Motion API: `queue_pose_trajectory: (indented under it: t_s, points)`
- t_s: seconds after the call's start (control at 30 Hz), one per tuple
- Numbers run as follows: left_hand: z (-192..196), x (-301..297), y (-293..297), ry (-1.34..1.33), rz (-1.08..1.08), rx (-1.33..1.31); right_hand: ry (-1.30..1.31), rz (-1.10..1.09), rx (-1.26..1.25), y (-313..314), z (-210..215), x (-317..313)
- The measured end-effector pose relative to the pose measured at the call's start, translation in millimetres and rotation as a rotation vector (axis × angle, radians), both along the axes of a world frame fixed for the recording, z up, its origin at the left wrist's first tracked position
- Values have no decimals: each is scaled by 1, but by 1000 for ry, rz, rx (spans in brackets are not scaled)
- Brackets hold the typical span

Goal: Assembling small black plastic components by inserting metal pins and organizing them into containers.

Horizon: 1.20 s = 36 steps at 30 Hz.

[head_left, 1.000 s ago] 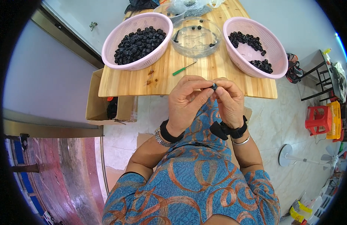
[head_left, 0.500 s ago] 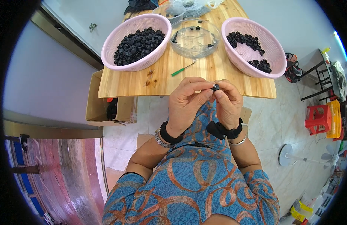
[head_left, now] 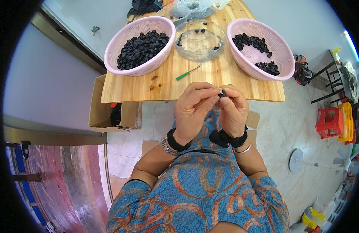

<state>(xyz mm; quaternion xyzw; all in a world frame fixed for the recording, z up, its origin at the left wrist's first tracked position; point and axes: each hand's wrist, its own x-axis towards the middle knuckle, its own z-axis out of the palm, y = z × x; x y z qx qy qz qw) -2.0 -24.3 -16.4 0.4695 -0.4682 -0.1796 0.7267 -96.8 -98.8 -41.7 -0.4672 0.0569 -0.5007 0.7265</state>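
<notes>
Small black round part (head_left: 222,94) sits right at the fingertips, between the two hands, roughly midway. Left hand (head_left: 192,112) has its grip closed on the part's left side, thumb below and forefinger above; right hand (head_left: 234,112) has its grip closed on the right side, thumb nearest the camera. Part is at the very tips, not in either palm, and fingers cover much of it. A tiny pale bit (head_left: 221,91) shows at its upper side; too small to tell what it is. In view, part overlaps the near edge of the wooden table (head_left: 125,90); height above the wood can't be told. Green-handled screwdriver (head_left: 182,76) lies on the table beyond the hands, a bit left, untouched, shaft pointing away and to the right. Left pink basket (head_left: 158,62) holds a big heap of black caps (head_left: 142,50); right pink basket (head_left: 279,50) has fewer black pieces (head_left: 267,68), in two clusters. Round clear plastic tray (head_left: 201,56) sits between the baskets, a few black bits inside. Black straps on both wrists, metal watch (head_left: 168,147) on the left. Open cardboard box (head_left: 130,113) under the table's left end. Red stool (head_left: 329,122) off right, beside a yellow crate (head_left: 345,121).
</notes>
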Motion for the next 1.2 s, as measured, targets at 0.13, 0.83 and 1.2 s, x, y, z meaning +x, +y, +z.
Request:
queue_pose_trajectory:
  t_s: [0.13,0.83,1.2]
  points:
    - [3,7,5,476,-209,170,-9,32,0,-9,0,-6]
    - [-5,19,12,721,-404,71,467,-314,-795,-11,48,-12]
    - [-12,21,9,795,-459,22,455,-324,-802,-8,55,-11]
